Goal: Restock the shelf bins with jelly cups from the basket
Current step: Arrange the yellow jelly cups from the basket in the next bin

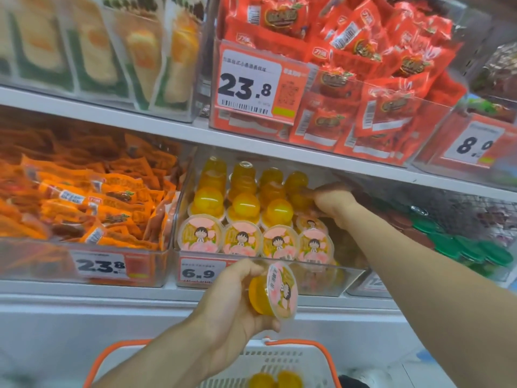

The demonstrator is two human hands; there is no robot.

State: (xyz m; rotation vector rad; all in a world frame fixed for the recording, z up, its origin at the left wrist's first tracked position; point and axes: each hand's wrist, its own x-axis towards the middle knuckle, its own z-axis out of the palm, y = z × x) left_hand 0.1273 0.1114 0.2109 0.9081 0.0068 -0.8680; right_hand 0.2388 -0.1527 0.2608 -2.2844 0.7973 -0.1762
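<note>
My left hand (237, 298) grips a yellow jelly cup (275, 292) with a pink cartoon lid, held on its side just in front of the clear shelf bin (352, 278). The bin holds several rows of the same jelly cups (243, 217), lids facing out in front and domes stacked behind. My right hand (331, 204) reaches into the bin's right side, its fingers curled round a cup in the back row (300, 196). The white basket (307, 362) with orange handles sits below, with two yellow jelly cups (275, 380) showing in it.
A bin of orange snack packets (84, 203) stands left of the jelly bin. Red snack packets (363, 79) fill the bin on the shelf above. To the right lie green-lidded items (470, 247). Price tags read 6.9 (198, 273) and 23.8 (100, 266).
</note>
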